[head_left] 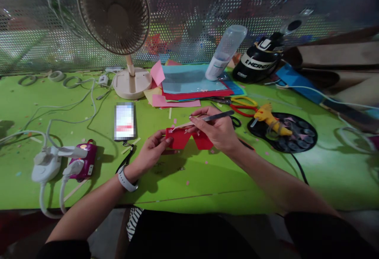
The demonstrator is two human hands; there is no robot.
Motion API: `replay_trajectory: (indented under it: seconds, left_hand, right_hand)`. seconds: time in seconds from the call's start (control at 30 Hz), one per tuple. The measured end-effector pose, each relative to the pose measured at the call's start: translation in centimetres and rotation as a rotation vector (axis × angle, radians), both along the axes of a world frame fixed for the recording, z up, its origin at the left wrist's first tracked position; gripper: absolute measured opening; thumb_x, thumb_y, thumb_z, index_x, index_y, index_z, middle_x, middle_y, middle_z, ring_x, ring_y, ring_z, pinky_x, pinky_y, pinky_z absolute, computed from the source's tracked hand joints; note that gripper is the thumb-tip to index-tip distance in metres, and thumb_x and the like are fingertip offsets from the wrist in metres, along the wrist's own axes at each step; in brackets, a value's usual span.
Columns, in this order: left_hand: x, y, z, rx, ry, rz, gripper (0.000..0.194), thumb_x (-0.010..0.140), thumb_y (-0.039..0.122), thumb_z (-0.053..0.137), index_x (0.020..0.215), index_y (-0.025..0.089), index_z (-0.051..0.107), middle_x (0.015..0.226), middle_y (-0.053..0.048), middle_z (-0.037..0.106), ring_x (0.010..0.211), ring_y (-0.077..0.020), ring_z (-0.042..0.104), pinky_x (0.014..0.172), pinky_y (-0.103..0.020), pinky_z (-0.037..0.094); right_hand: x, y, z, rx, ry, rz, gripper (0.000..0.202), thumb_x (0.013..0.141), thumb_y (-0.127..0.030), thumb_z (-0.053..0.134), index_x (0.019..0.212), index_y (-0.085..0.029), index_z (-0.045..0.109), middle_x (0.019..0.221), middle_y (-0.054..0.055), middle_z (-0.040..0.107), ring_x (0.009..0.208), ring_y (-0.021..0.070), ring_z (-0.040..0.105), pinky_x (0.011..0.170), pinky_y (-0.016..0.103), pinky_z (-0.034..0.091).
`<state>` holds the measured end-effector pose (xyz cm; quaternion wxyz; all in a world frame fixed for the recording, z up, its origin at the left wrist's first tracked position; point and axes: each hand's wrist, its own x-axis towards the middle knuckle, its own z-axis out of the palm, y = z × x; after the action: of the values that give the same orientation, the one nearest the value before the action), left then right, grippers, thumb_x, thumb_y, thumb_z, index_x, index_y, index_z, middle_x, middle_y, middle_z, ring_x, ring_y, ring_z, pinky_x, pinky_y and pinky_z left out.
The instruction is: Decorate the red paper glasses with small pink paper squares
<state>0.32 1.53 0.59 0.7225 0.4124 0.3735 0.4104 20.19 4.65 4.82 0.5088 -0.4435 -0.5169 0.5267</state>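
Flat red sheet of paper or card [177, 142]: between the two hands at the centre, above the green tabletop [183, 194]; a V-shaped notch opens in its near edge.
Bare left hand [155, 147]: thumb and fingers closed on the sheet's left end; a pale band with a white strap [126, 180] circles the wrist.
Bare right hand [217, 129]: fingers closed around a slim straight tool, pale at the front and dark grey at the back [222, 115]; the front reaches over the sheet's left end, and whether it touches is too small to tell.
Left of the hands: a dark-edged phone with a lit, blurred screen [124, 121]; farther out, a glossy magenta block [89, 160] with white plugs, beside a rounded white socket unit [45, 166].
Right of the hands: scissors with yellow and red handles [247, 102]; a yellow glue gun [271, 121] resting on a black tray with round hollows [280, 145].
Beyond the hands: stacked paper topped by a light blue sheet [185, 78], with a clear, tilted plastic bottle [227, 47] on it; a beige round fan [114, 16] to the left, a black container with a white lettered band [254, 61] to the right.
Backdrop: a perforated metal screen [180, 26].
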Motion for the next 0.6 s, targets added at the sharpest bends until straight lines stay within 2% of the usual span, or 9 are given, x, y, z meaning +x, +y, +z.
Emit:
replay_trajectory:
  seconds: [0.33, 0.6]
  left_hand:
    - [0.01, 0.1, -0.28, -0.008, -0.011, -0.006, 0.036, 0.081, 0.037, 0.074, 0.111, 0.019, 0.063, 0.103, -0.007, 0.073, 0.094, -0.0223, 0.071, 0.081, -0.038, 0.06]
    - [0.04, 0.08, -0.23, -0.006, -0.021, 0.002, 0.033, 0.082, 0.035, 0.074, 0.109, 0.019, 0.064, 0.102, -0.007, 0.074, 0.092, -0.0207, 0.071, 0.079, -0.035, 0.061]
  right_hand:
    - [0.25, 0.13, -0.1, 0.005, -0.035, 0.016, 0.031, 0.072, -0.044, 0.08, 0.084, -0.023, 0.06, 0.065, -0.001, 0.07, 0.056, 0.0186, 0.072, 0.051, 0.027, 0.058]
    - [0.12, -0.01, 0.15, 0.015, -0.04, 0.017, 0.032, 0.071, -0.045, 0.08, 0.081, -0.023, 0.059, 0.065, -0.002, 0.07, 0.055, 0.017, 0.071, 0.049, 0.026, 0.058]
